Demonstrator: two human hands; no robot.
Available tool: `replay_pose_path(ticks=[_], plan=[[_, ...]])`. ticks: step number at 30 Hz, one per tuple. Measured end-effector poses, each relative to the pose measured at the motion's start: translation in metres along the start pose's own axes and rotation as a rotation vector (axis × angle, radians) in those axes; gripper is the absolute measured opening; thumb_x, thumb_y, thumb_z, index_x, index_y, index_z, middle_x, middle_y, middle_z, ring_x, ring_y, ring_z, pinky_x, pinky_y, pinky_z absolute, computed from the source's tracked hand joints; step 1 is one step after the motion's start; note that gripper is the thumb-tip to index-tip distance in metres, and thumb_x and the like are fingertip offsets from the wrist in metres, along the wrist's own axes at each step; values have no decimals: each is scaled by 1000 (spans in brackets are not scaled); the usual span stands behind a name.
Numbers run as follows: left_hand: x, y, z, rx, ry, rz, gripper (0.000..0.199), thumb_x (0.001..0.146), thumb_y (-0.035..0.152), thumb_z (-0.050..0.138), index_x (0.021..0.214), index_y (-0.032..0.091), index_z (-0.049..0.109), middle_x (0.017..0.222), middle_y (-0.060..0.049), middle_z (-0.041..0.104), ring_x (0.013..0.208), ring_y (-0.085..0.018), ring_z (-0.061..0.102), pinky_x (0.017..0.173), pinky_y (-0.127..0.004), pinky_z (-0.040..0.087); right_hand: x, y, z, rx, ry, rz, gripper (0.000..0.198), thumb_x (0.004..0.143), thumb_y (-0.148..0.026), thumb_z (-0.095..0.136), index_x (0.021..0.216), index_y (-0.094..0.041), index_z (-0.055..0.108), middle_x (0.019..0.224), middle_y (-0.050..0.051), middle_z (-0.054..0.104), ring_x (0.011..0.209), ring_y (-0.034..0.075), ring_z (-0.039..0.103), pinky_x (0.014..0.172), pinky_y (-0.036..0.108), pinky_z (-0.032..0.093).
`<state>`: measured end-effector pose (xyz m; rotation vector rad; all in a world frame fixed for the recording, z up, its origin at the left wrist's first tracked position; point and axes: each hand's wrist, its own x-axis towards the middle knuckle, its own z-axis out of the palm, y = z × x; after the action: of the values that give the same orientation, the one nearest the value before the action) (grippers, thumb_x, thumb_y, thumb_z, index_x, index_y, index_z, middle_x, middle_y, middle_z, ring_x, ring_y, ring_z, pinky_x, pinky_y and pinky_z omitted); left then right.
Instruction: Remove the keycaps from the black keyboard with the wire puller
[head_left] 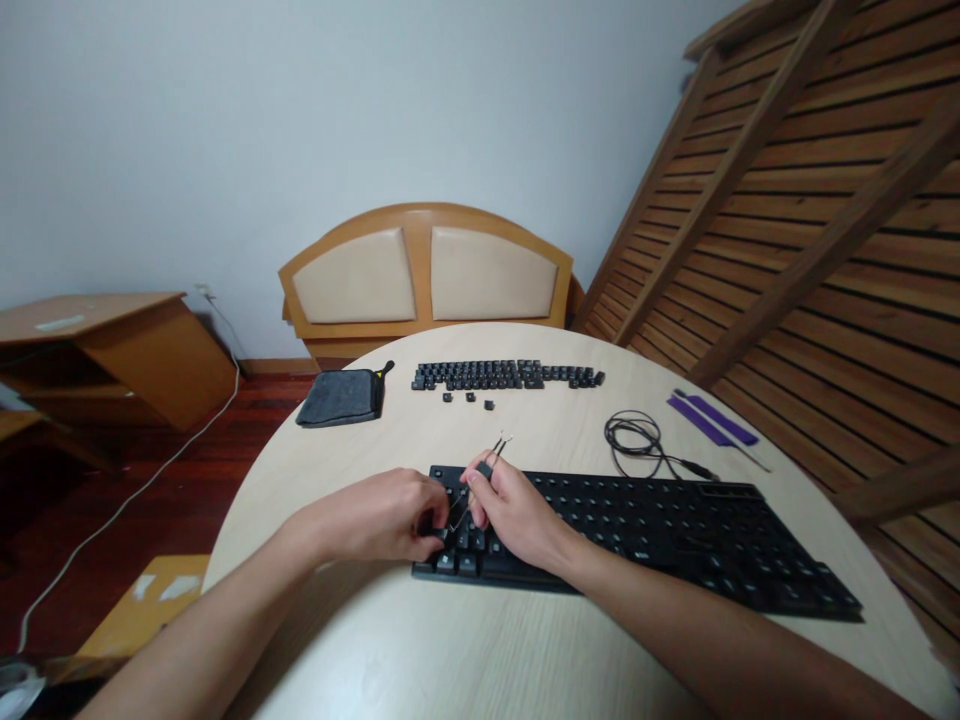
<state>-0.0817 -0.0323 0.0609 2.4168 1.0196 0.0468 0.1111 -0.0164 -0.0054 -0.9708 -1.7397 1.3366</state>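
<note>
A black keyboard (pixel 645 520) lies across the table, with many keycaps gone from its upper rows and several left at its lower left. My right hand (pixel 517 510) is closed round a keycap puller (pixel 484 469) with a dark handle. Two wire prongs stick out above the fingers, and more wire reaches down toward the keys. At the keyboard's left end my left hand (pixel 409 510) is bent over, thumb and fingers pinching a black keycap (pixel 438 536) beside the puller's lower wires. The fingers partly hide that keycap, so I cannot tell whether it is off its switch.
Removed keycaps (pixel 480 375) stand in rows beyond the keyboard, with three loose ones (pixel 470 397) before them. A grey pouch (pixel 341 397) lies at the left. To the right are a coiled cable (pixel 634 435) and purple strips (pixel 709 418) with a thin rod. Wooden slats (pixel 810 220) lean at the right.
</note>
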Motion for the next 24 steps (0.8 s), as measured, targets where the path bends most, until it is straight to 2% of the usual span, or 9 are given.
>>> replay_pose_path(ticks=[4, 7, 11, 15, 18, 21, 24], plan=[[-2, -16, -5, -185, 9, -42, 18, 84, 29, 62, 95, 15, 65, 79, -4, 70, 64, -14, 63, 58, -24, 47, 3, 2, 0, 37, 71, 32, 17, 97, -34, 41, 89, -21, 48, 52, -8, 51, 48, 11, 48, 51, 22, 40], [-3, -34, -13, -249, 97, -49, 20, 88, 30, 57, 100, 16, 63, 92, -5, 71, 75, -15, 66, 68, -26, 52, 6, 2, 0, 59, 123, 54, 16, 96, -34, 41, 89, -21, 47, 51, -8, 50, 47, 11, 48, 50, 22, 40], [1, -61, -18, -58, 302, -151, 24, 89, 28, 52, 106, 16, 63, 97, -7, 72, 78, -17, 66, 70, -26, 52, 8, 2, 1, 67, 123, 60, 16, 96, -33, 41, 88, -21, 47, 51, -8, 49, 47, 12, 48, 51, 22, 41], [13, -84, -17, 138, 346, -249, 29, 87, 29, 52, 111, 17, 63, 99, -8, 72, 74, -18, 67, 68, -27, 51, 9, 2, 0, 31, 83, 68, 17, 96, -33, 41, 89, -21, 49, 53, -7, 50, 48, 11, 49, 51, 22, 41], [27, -100, -20, 277, 403, -262, 27, 87, 28, 52, 110, 20, 64, 104, -9, 71, 88, -22, 67, 78, -29, 50, 10, -1, -3, -19, 21, 68, 17, 97, -33, 41, 88, -21, 49, 56, -6, 52, 50, 12, 51, 52, 22, 41], [43, -115, -26, 322, 469, -262, 29, 91, 27, 47, 114, 20, 63, 112, -10, 69, 104, -24, 63, 88, -31, 48, 9, -7, -8, -99, -28, 35, 18, 98, -34, 42, 89, -20, 50, 59, -5, 55, 55, 12, 53, 55, 23, 41], [56, -127, -29, 333, 513, -254, 30, 95, 27, 43, 116, 20, 62, 120, -10, 64, 108, -24, 61, 92, -31, 47, 6, -13, -16, -150, -45, 11, 19, 98, -33, 43, 89, -20, 52, 61, -4, 56, 58, 12, 55, 59, 23, 40]])
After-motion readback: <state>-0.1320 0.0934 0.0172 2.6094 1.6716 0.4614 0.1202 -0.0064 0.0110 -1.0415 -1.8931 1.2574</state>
